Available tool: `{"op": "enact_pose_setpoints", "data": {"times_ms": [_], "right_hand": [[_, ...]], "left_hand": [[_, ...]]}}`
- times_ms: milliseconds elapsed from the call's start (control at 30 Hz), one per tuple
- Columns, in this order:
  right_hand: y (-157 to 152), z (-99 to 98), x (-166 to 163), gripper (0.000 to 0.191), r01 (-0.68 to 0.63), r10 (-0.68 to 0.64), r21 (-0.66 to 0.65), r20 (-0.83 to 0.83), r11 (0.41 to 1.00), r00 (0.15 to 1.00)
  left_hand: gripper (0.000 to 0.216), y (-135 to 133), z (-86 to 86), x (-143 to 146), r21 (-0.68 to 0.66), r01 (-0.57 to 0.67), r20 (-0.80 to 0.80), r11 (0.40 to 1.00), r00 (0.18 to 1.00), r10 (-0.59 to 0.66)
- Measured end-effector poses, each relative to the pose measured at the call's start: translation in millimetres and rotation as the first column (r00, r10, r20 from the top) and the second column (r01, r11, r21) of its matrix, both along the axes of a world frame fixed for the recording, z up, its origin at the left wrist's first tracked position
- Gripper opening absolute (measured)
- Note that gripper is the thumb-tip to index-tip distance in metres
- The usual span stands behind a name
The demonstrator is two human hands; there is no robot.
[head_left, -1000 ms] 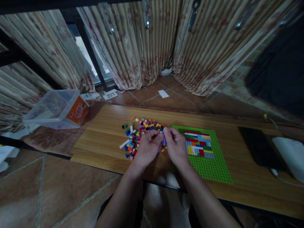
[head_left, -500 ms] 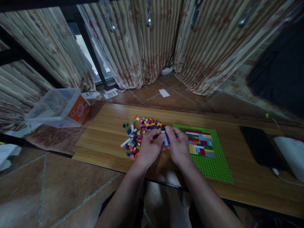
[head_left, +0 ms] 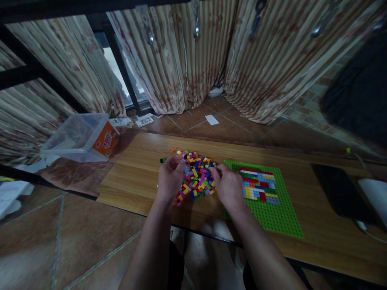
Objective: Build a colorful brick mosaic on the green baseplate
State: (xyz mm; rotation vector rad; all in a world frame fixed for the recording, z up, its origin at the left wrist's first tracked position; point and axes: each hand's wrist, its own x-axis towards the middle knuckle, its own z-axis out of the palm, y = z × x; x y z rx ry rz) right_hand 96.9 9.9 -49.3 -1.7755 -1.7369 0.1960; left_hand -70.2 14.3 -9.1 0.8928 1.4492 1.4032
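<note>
Closed, perhaps in a pinch, left hand (head_left: 169,179) at left edge of brick pile (head_left: 196,177); loosely curled right hand (head_left: 228,186) touching its right edge, beside green baseplate (head_left: 272,217), on wooden board (head_left: 136,169).

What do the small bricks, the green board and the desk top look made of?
Small bricks: likely moulded plastic, bright solid colours. Green board: likely plastic too, studded grid. Desk top: wood or wood-look laminate, smooth, grain lines showing.
</note>
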Motion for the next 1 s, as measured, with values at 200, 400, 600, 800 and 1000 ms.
{"op": "enact_pose_setpoints", "data": {"times_ms": [200,400,600,800,1000], "right_hand": [[-2,0.7,-9,0.031,-0.06,0.06,0.015,-0.034,0.998,0.998],[-6,12.7,-8,0.033,-0.089,0.103,0.077,-0.192,0.993,0.976],[-16,23.1,-1,0.027,-0.259,0.255,0.072,-0.544,0.963,0.799],[-23,24.0,15,0.018,-0.303,0.323,0.125,-0.522,0.945,0.789],[-30,29.4,39,0.016,-0.328,0.326,0.078,-0.453,0.942,0.829]], "left_hand": [[0.016,-1,-0.8,-4,0.008,0.094,0.004,0.996,0.996,-0.094],[0.019,-4,2.4,3,-0.06,0.197,-0.055,0.979,0.978,-0.2],[0.02,-6,4.4,10,-0.078,0.286,-0.036,0.955,0.957,-0.289],[0.025,-9,6.7,25,-0.018,0.388,0.017,0.922,0.922,-0.387],[0.019,-11,5.2,43,0.03,0.496,-0.035,0.868,0.868,-0.495]]}}
